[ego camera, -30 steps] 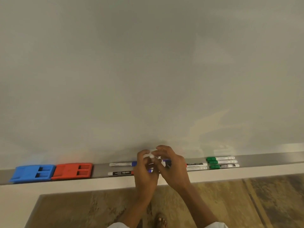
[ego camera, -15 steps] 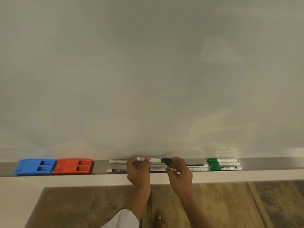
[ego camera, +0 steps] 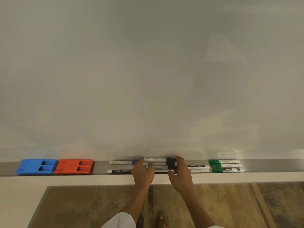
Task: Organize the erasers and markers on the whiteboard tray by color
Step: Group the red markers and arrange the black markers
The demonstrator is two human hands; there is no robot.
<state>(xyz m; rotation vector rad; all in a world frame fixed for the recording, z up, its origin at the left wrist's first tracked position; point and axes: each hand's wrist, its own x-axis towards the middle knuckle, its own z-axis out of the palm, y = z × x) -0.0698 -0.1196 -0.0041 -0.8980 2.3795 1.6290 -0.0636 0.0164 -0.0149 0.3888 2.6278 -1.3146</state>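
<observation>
Head view: left hand [ego camera: 143,172] and right hand [ego camera: 180,173] pinched a black marker [ego camera: 158,160] by its ends, at 6 o'clock on the tray [ego camera: 100,167]. Light, stiff, likely slippery; mid-barrel seemed the better hold.

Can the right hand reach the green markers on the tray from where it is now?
Probably yes: the right hand is at the tray, and only flat markers lie between it and the green markers.
</observation>
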